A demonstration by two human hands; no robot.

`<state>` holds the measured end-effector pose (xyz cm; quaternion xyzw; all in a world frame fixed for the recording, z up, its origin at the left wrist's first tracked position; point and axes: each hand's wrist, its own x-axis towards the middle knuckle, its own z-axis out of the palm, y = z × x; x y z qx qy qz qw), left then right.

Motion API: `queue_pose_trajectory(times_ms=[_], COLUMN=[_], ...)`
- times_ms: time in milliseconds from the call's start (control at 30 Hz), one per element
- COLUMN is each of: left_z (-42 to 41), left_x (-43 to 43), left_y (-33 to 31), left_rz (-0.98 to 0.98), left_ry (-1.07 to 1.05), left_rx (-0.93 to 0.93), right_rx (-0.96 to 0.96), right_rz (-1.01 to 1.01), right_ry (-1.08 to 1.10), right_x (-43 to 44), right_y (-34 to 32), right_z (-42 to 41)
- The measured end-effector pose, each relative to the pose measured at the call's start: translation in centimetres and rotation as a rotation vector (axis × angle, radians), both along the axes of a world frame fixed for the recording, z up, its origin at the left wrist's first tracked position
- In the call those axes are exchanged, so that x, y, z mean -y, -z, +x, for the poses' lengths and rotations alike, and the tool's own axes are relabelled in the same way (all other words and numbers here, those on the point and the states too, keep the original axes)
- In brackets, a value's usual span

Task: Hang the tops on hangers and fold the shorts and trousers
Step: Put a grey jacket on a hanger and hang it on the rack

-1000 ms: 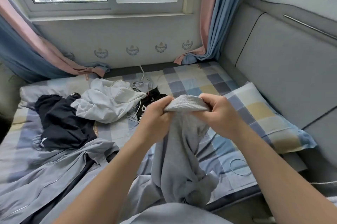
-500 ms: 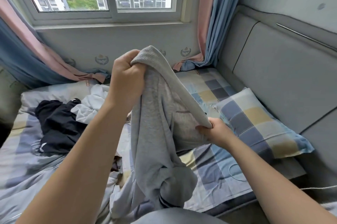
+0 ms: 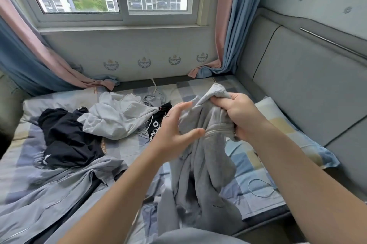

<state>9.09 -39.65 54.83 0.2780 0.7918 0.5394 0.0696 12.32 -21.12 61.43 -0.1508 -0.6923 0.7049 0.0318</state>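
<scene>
— Where is the grey garment [image 3: 208, 144]?
— Mid-frame, hanging over the bed [image 3: 123, 147]. Its ribbed edge is bunched in the right hand [image 3: 242, 116], whose fingers are curled tight on it.
— And the left hand [image 3: 174, 130]?
— At the garment's nine o'clock, fingers spread and gripping nothing, thumb at the cloth.
— Around them?
— White top [image 3: 119, 118] at ten o'clock, black garment [image 3: 65, 136] beyond it, pillow [image 3: 286, 126] at three.

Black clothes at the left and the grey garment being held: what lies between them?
In the head view, a crumpled white garment and a black piece with white lettering lie on the bed between them.
</scene>
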Motion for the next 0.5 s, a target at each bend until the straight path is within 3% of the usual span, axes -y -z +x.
queue_pose_trajectory(times_ms=[100,267,367,500], left_z=[0.8,1.7,1.8,0.8], left_x=[-0.4,-1.6,-2.4,-1.1], left_y=[0.3,0.7,0.8,0.6], left_rz=[0.021,0.051,0.166,0.159], left_ry=[-0.085,0.178,0.054,-0.153], left_rx=[-0.118,0.058,0.009,-0.030], right_rx=[0.018,-0.012,-0.067,-0.168], right_rz=[-0.112,-0.310,-0.290,-0.290], right_ry=[0.057,-0.018,-0.146,-0.253], right_x=[0.2,0.4,0.5,-0.4], right_y=[-1.0,-2.7,-3.1,-1.9], right_z=[0.2,0.8,1.2,1.9])
